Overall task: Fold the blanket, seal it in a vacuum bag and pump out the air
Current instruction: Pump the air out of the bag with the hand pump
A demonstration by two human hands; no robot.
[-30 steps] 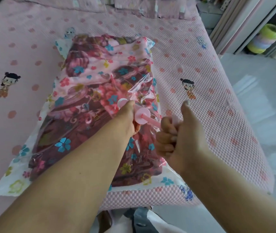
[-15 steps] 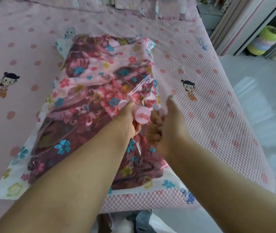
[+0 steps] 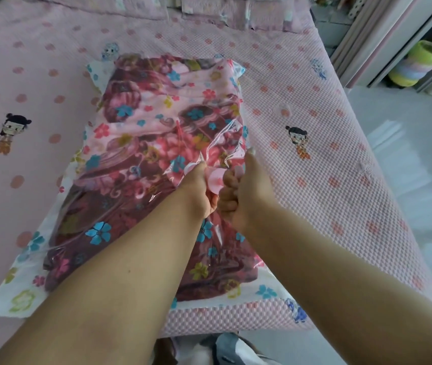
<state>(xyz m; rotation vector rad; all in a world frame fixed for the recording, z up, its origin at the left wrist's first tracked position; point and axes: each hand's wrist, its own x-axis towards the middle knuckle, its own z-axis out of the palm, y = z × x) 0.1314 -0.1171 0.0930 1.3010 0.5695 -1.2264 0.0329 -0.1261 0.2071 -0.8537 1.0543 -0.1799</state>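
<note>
A folded dark-red and pink flowered blanket (image 3: pixel 141 133) lies inside a clear vacuum bag (image 3: pixel 25 293) with a white flower-printed border, flat on the bed. A pink hand pump (image 3: pixel 214 180) stands on the bag near its right side. My left hand (image 3: pixel 201 191) grips the pump's body just below its round pink top. My right hand (image 3: pixel 244 188) is curled round the pump's handle, pressed close against the pump top, thumb up. The pump's rod and the bag's valve are hidden by my hands.
The bed (image 3: pixel 315 180) has a pink dotted cover with cartoon figures; its right edge drops to a pale floor (image 3: pixel 415 180). Pillows (image 3: pixel 209 9) lie at the head. A stack of coloured rings (image 3: pixel 415 64) sits by the furniture at the far right.
My right hand has pushed the pump handle in towards the pump top; the pink rod seen a second ago is now hidden. My left hand has stayed on the pump.
</note>
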